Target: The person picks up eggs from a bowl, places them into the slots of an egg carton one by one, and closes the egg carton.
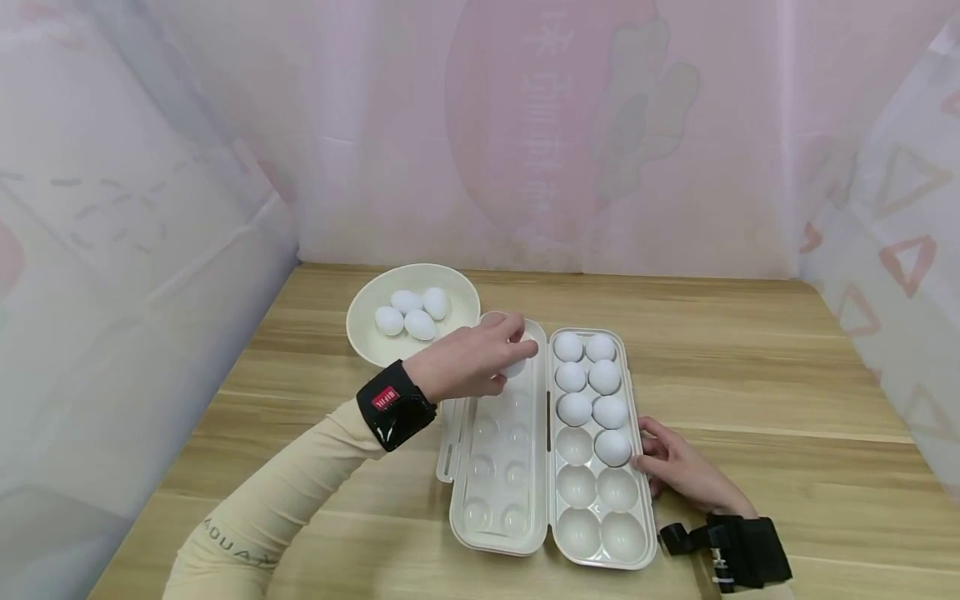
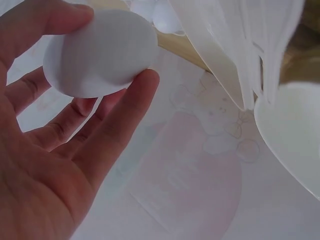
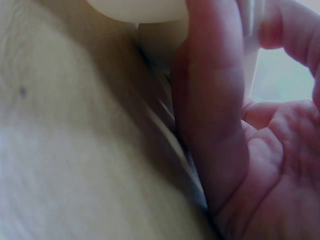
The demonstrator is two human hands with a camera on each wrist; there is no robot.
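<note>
No legible text on anything.

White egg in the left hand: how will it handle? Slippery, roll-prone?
The smooth white egg is pinched only by the left hand's fingertips, so it could probably slip. Its rounded shape would likely roll on the wooden table; the white plastic egg carton's cups should hold it. Fragility can't be judged.

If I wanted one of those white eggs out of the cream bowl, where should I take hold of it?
Probably from straight above, since the bowl has a raised rim that blocks any sideways approach. Pinch the egg across its narrow middle with fingertips on opposite sides. The leftmost one has the most free room around it. The left hand holds its egg that way, thumb against fingers.
</note>
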